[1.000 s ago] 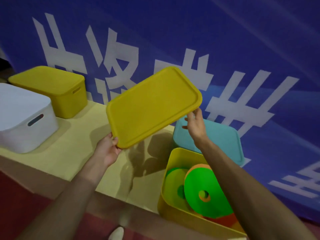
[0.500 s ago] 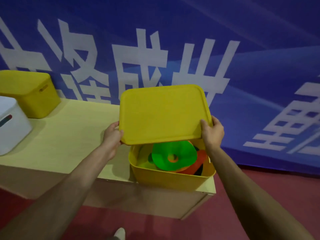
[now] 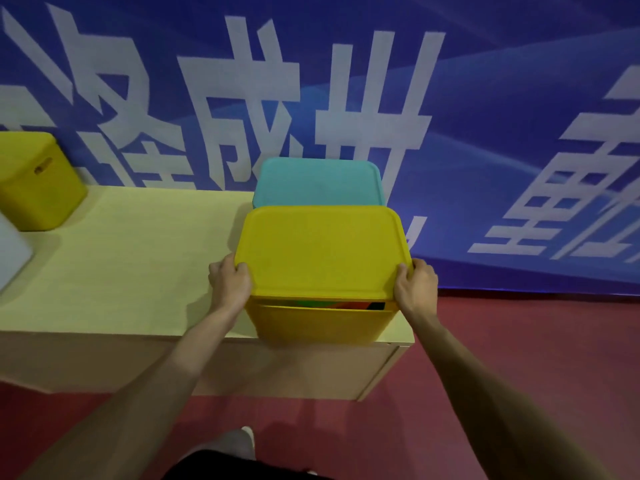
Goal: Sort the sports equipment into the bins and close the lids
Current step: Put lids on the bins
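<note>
Lowered onto the yellow bin point(image 3: 318, 323), the lid point(image 3: 320, 252) stays gripped by both hands point(image 3: 230, 284) point(image 3: 415, 287); teal bin point(image 3: 317, 181) behind.

1. The yellow lid point(image 3: 322, 251) looks like moulded plastic: matt, with a smooth flat top.
2. The yellow bin point(image 3: 318, 323) under it has the same matt plastic look, and its front wall is smooth.
3. The teal lid point(image 3: 318, 181) behind is plastic too, smooth and dull.
4. The second yellow bin point(image 3: 38, 188) at far left is matt plastic.
5. The white bin point(image 3: 10, 258) at the left edge is blurred; it seems to be smooth, pale plastic.
6. The tabletop point(image 3: 138, 254) is a pale wood-look board, matt with a fine grain.
7. The backdrop point(image 3: 485, 98) is a smooth printed sheet with a soft sheen.
8. The floor point(image 3: 519, 341) is dark red and matt; its material cannot be told.
</note>
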{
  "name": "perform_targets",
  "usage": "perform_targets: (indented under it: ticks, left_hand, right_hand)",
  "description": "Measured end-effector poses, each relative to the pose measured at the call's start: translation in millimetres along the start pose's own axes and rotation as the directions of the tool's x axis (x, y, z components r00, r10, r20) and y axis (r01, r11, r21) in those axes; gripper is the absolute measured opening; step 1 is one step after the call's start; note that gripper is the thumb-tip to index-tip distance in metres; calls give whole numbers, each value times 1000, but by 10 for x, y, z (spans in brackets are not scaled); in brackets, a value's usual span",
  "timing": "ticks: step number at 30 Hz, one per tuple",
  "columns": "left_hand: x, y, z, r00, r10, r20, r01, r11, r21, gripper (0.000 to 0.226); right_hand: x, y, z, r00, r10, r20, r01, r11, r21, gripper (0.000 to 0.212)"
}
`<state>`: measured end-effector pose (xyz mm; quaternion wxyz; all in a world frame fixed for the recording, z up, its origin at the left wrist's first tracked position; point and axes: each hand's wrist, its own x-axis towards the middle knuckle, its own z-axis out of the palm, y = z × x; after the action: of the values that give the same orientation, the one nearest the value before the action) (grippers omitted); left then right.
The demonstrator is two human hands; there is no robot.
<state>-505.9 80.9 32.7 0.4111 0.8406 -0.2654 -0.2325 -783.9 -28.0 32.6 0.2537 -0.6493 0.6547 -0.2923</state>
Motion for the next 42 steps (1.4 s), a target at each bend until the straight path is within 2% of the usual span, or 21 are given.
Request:
perform_targets:
  ticks: [3, 9, 14, 21, 28, 33, 38, 40, 42]
  left_hand:
    - [-59, -53, 58, 1000, -18, 18, 16, 994, 108, 39]
    - [-42, -175, 103, 1000, -3, 29, 1, 999, 39, 37]
    - [-14, -193, 138, 999, -13, 49, 7, 994, 113, 38]
    - [-29, -226, 149, 998, 51, 46, -58, 987, 149, 38]
    - [-35, -285, 186, 996, 88, 31, -92, 978, 187, 39]
    - [28, -270, 219, 996, 84, 24, -87, 967, 240, 42]
    - [44, -262, 197, 995, 78, 54, -91, 952, 291, 44]
    - [24, -247, 169, 991, 110, 81, -132, 925, 356, 43]
    - [18, -226, 140, 974, 192, 123, -228, 859, 459, 44]
  right_hand:
    - [-50, 39, 46, 1000, 16, 8, -16, 999, 36, 32]
    - [-76, 70, 165, 1000, 9, 17, -9, 1000, -14, 38]
    - [-130, 74, 262, 998, 53, -16, -53, 998, -32, 37]
    - [-233, 121, 208, 999, 35, 17, -36, 999, 34, 36]
    - [-290, 125, 215, 993, 98, 60, -101, 993, 52, 39]
    - [-253, 85, 218, 984, 142, 111, -142, 990, -8, 39]
    - [-236, 97, 228, 981, 138, 138, -122, 985, -124, 40]
    - [-207, 112, 235, 983, 122, 140, -94, 978, -188, 47]
    - [-160, 115, 224, 980, 50, 191, 12, 951, -310, 63]
